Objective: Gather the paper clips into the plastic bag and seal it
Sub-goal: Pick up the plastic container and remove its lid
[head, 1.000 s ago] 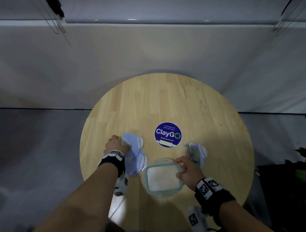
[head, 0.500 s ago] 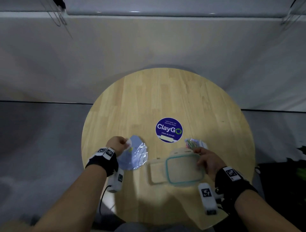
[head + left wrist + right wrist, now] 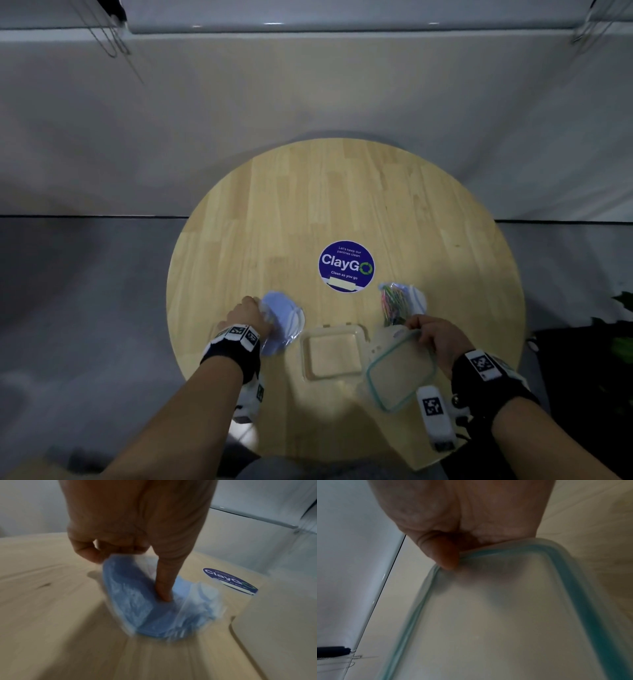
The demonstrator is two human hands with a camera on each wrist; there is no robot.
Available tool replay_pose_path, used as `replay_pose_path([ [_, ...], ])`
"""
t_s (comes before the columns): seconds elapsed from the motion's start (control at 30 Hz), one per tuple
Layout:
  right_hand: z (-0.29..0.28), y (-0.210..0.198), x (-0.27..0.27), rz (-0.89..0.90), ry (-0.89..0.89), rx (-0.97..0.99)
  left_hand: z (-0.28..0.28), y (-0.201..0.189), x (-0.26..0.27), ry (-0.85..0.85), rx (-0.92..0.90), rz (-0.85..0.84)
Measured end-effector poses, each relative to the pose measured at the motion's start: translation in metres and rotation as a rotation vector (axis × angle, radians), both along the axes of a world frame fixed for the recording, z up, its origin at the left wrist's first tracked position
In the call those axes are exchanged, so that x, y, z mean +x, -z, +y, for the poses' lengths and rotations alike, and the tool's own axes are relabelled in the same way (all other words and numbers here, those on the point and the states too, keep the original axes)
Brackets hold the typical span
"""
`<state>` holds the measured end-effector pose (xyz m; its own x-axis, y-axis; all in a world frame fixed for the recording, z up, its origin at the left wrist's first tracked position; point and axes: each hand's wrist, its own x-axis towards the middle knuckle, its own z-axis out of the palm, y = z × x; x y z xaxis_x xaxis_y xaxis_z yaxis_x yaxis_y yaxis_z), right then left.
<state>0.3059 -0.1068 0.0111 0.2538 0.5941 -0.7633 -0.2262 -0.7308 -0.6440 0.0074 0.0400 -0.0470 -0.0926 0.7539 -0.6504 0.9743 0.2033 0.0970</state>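
Note:
My left hand [image 3: 258, 310] grips a crumpled blue-tinted plastic bag [image 3: 286, 320] that lies on the round wooden table [image 3: 308, 205], left of centre. In the left wrist view the hand [image 3: 126, 573] has fingers curled over the bag [image 3: 130, 601], with one finger pressing down into it. A bunch of coloured paper clips [image 3: 394, 301] lies in a clear wrapper on the right, just beyond my right hand [image 3: 423, 329]. That hand pinches a clear container lid [image 3: 400, 370] with a teal seal, held tilted over the table's front right; the thumb [image 3: 445, 558] sits on the lid's rim [image 3: 505, 601].
An open clear container base [image 3: 334, 353] stands on the table between my hands. A round blue ClayGo sticker [image 3: 346, 266] marks the table's middle. Bare wood shows on the far half. A pale wall and grey floor lie beyond the table; dark foliage [image 3: 620, 329] is at the right.
My right hand lifted the lid off the container and carried it to the right. My left hand kept hold of the blue bag and shifted it slightly.

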Motion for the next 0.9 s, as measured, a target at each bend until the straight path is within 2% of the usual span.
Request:
replay_pose_path([
  [0.07,0.000,-0.001,-0.002,0.000,-0.004,0.011,0.000,-0.004,0.004,0.067,-0.025,0.075],
  [0.13,0.001,-0.004,-0.005,0.018,0.020,0.030,-0.003,-0.010,0.007,0.094,-0.023,0.063],
  [0.3,0.003,0.000,-0.004,0.112,0.131,0.065,0.004,-0.024,-0.004,0.031,0.089,-0.324],
  [0.4,0.004,0.003,0.003,0.196,0.207,0.063,0.015,-0.056,-0.010,0.083,0.141,-0.512],
  [0.47,0.004,0.003,0.009,0.264,0.252,0.070,0.019,-0.082,-0.008,0.134,0.017,-0.658],
  [0.53,0.002,0.004,0.014,0.362,0.285,0.072,0.016,-0.100,0.004,0.236,-0.172,-0.728],
  [0.6,0.000,0.006,0.017,0.428,0.290,0.072,0.003,-0.106,0.027,0.384,-0.264,-0.718],
  [0.63,-0.001,0.007,0.018,0.447,0.289,0.074,-0.007,-0.104,0.040,0.457,-0.248,-0.687],
  [0.8,-0.003,0.008,0.016,0.510,0.258,0.094,-0.043,-0.068,0.083,0.690,0.019,-0.376],
  [0.9,-0.004,0.008,0.012,0.531,0.235,0.102,-0.050,-0.058,0.085,0.834,0.066,-0.197],
])
